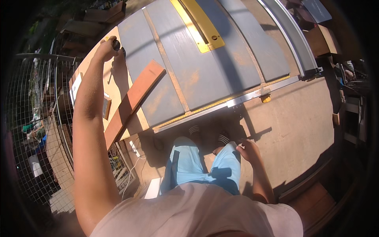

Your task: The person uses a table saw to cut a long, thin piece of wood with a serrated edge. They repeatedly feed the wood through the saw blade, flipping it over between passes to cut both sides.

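My left arm reaches out over the far left, and my left hand (106, 50) is closed around a small dark rounded object (115, 44) with a bit of yellow beside it. That hand is above a pale wooden side board (124, 73) joined to the grey table saw top (189, 67). A reddish-brown wooden plank (136, 96) lies slantwise across the board and the saw top, nearer to me than the hand. Beside my right thigh hangs my right hand (248, 151), fingers loosely bent and thumb apart, with nothing visible in it.
A yellow insert plate (199, 27) with a slot is set in the saw top. A metal rail (233, 102) with a yellow scale runs along the front edge, and a long fence (294, 35) stands at right. Wire mesh (37, 118) is at left; wood pieces (321, 41) lie far right.
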A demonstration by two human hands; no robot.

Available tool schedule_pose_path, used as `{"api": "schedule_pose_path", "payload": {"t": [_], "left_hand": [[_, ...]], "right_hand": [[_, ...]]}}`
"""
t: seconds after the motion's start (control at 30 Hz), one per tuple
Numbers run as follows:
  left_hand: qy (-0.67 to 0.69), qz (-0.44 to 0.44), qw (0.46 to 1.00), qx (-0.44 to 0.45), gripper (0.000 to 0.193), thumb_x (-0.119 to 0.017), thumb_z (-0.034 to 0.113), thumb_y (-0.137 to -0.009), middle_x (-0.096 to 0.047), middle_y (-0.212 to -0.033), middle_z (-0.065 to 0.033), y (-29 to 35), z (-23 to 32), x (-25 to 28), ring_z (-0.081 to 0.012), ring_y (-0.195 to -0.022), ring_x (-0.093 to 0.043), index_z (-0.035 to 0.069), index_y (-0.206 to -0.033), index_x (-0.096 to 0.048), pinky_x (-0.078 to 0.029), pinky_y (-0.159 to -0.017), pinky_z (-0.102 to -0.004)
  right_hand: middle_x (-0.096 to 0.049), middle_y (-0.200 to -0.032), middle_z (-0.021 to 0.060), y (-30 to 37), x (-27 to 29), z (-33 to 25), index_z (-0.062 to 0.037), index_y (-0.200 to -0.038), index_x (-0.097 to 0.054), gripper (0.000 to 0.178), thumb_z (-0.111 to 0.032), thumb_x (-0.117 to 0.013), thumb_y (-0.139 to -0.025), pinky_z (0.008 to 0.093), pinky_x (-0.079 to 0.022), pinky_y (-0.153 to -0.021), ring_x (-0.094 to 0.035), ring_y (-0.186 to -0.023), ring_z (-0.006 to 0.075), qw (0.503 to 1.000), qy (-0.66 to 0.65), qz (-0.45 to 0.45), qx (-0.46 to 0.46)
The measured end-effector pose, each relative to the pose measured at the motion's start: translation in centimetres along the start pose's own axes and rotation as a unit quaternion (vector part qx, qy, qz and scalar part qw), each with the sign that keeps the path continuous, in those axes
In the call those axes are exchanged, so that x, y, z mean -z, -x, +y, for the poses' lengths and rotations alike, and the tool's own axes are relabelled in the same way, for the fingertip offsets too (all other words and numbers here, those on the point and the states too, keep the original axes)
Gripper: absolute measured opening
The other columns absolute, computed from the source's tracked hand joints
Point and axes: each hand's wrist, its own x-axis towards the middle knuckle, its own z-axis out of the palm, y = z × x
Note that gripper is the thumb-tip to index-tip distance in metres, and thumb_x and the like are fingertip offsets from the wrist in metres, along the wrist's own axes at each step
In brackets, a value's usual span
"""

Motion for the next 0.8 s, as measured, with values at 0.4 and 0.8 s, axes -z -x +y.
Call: {"api": "schedule_pose_path", "payload": {"t": [0.4,0.8], "left_hand": [[0.130,0.130,0.981,-0.058,0.096,-0.079,0.024,-0.089,-0.034,-0.150,-0.0437,1.7,0.1,-5.3,-0.0564,-0.130,-0.053,0.017,-0.168,-0.023,-0.049,-0.109,-0.0502],[0.207,0.115,0.957,-0.167,0.094,-0.078,0.024,-0.091,-0.024,-0.160,-0.0295,30.7,11.8,-3.1,-0.0461,-0.150,-0.031,0.004,-0.164,-0.022,-0.029,-0.123,-0.0560]], "right_hand": [[-0.074,-0.093,0.0160,-5.8,-2.9,-4.5,-0.0065,-0.098,-0.072,0.026,-0.032,-0.070,-0.092,0.0437,-0.055,-0.080,-0.071,-0.091,0.0355,0.935,-0.256,0.224,-0.099],[-0.074,-0.102,0.0173,-1.7,-0.9,-3.3,-0.0060,-0.096,-0.069,0.030,-0.036,-0.067,-0.096,0.0482,-0.055,-0.085,-0.071,-0.100,0.0379,0.962,-0.200,0.130,-0.131]]}}
